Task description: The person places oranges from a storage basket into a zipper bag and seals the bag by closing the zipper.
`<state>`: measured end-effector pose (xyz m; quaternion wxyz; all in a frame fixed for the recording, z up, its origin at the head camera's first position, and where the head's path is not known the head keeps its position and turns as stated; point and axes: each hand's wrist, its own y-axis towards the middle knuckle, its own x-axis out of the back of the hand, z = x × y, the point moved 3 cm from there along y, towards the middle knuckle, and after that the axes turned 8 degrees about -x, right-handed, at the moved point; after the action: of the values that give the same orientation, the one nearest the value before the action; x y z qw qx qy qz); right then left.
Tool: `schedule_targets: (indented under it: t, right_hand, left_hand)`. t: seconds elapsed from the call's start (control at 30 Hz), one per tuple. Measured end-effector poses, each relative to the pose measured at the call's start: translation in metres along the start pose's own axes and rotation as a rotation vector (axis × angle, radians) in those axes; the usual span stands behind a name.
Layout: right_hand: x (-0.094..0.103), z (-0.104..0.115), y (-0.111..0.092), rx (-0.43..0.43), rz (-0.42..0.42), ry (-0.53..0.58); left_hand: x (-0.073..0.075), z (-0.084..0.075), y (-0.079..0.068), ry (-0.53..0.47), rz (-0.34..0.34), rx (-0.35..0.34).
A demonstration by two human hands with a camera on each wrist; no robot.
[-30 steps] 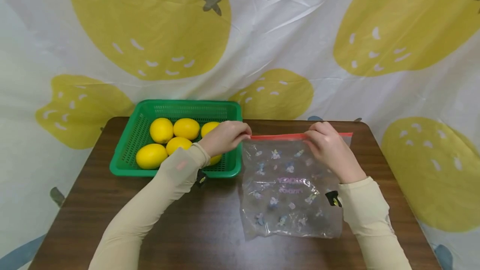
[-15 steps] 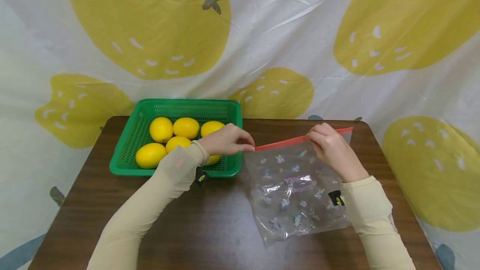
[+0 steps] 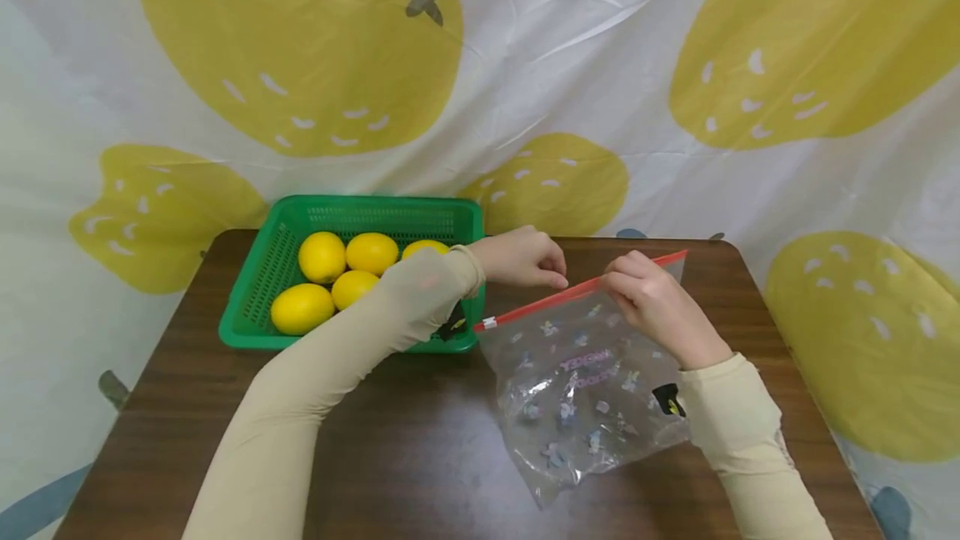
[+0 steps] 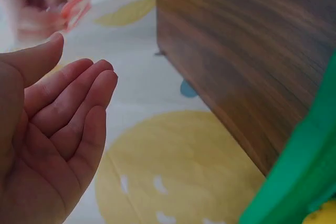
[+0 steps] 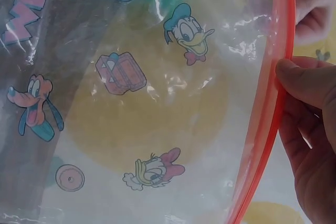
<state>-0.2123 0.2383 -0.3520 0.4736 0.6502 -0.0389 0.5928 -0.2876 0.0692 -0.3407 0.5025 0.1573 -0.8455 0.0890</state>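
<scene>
Left hand (image 3: 519, 258) moved off left corner of clear bag (image 3: 581, 394), over toward right hand (image 3: 662, 307); its fingers loosely cupped, nothing in them. Right fingers pinch red rim (image 3: 542, 304), bag drooping below. Looks super light, floppy, kinda slick, so I'd hold stiffer rim. Green basket (image 3: 360, 203) of lemons (image 3: 302, 309) sits left of left fingers.

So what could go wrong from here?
Only the right hand grips the bag, pinching its red strip, so the bag might swing or slip. The left hand holds nothing.

The left sleeve passes over the basket, so it could nudge the lemons.

The white slider sits near the basket's corner and might catch on it; I can't tell whether they touch.
</scene>
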Motion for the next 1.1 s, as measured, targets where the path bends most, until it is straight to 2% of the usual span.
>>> schedule_targets:
  t: [0.1, 0.23, 0.43, 0.6, 0.67, 0.7, 0.8, 0.87, 0.97, 1.1]
  right_hand:
    - [0.001, 0.0, -0.001, 0.001, 0.009, 0.002]
    - [0.0, 0.001, 0.0, 0.01, 0.003, 0.001]
    - [-0.001, 0.0, -0.001, 0.022, -0.016, 0.003]
    - [-0.003, 0.0, -0.003, -0.038, -0.056, -0.051]
    - [-0.003, 0.002, -0.004, -0.119, -0.104, -0.062]
    - [-0.003, 0.003, -0.005, -0.178, -0.154, -0.067]
    - [-0.003, 0.009, -0.006, -0.411, -0.297, -0.076]
    - [-0.004, 0.012, -0.006, -0.585, -0.35, -0.08]
    - [-0.01, 0.013, -0.006, -0.762, -0.317, -0.074]
    - [-0.019, 0.01, -0.007, -0.862, -0.216, -0.047]
  left_hand:
    - [-0.006, -0.007, 0.013, 0.008, 0.053, -0.007]
    - [-0.011, -0.013, 0.017, 0.023, 0.076, 0.009]
    - [-0.012, -0.017, 0.016, 0.051, 0.065, 0.04]
    - [-0.014, -0.016, 0.019, 0.009, 0.033, 0.054]
    - [-0.015, -0.014, 0.02, -0.006, 0.02, 0.064]
    - [-0.016, -0.014, 0.02, -0.01, 0.015, 0.07]
    - [-0.017, -0.013, 0.021, -0.019, 0.007, 0.089]
    - [-0.017, -0.012, 0.021, -0.022, -0.002, 0.095]
    - [-0.017, -0.011, 0.02, -0.027, -0.025, 0.101]
    - [-0.018, -0.012, 0.021, -0.044, -0.04, 0.109]
